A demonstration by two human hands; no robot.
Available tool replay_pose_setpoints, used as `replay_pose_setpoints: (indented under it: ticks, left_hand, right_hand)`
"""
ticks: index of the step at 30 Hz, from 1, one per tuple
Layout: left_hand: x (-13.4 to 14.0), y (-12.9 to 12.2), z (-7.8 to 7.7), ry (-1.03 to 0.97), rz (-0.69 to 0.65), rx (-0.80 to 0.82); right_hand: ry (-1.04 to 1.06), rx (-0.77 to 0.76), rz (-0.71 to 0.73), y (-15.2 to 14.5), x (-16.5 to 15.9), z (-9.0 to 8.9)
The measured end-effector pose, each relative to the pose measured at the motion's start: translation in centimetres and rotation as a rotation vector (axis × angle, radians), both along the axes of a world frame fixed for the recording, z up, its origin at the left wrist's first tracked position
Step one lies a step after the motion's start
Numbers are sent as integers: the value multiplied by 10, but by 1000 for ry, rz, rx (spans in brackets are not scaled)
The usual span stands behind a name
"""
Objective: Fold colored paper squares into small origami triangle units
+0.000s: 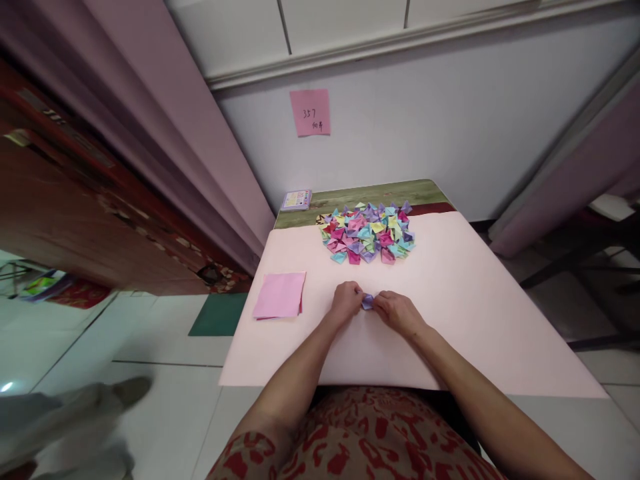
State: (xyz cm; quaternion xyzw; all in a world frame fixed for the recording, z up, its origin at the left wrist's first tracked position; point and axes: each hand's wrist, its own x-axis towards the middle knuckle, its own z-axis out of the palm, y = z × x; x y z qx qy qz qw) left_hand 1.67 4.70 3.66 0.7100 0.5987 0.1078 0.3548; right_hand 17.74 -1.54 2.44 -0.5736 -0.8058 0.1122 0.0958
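Note:
Between my two hands is a small folded piece of purple paper (368,302), just above or on the pink table cover. My left hand (347,301) pinches its left side, and my right hand (396,309) pinches its right side. The fingertips hide part of the folds. Beyond my hands lies a heap of small folded paper pieces (369,230) in pink, purple, blue, yellow and green. Left of my left hand sits a stack of square pink paper sheets (280,295), with a darker sheet showing at its lower edge.
The pink cover (475,320) lies over a table with a green wood-patterned top (420,191). A small printed packet (297,199) rests at the far left corner. A pink note (311,113) is stuck to the wall behind. At lower left, a blurred person's leg (75,420) shows on the floor.

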Motion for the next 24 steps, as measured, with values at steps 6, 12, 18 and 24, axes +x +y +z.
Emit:
replay_pose_setpoints:
  ticks: [6, 12, 18, 24]
  left_hand:
    - [-1, 0, 2, -30, 1, 16]
    - [-21, -5, -5, -168, 120, 101]
    - [-38, -27, -23, -288, 206, 276]
    - [-41, -33, -30, -344, 182, 311]
  right_hand:
    - [25, -15, -7, -1, 2, 4]
    - [102, 70, -22, -10, 15, -4]
    - [141, 133, -25, -9, 17, -11]
    - [135, 167, 36, -9, 13, -13]
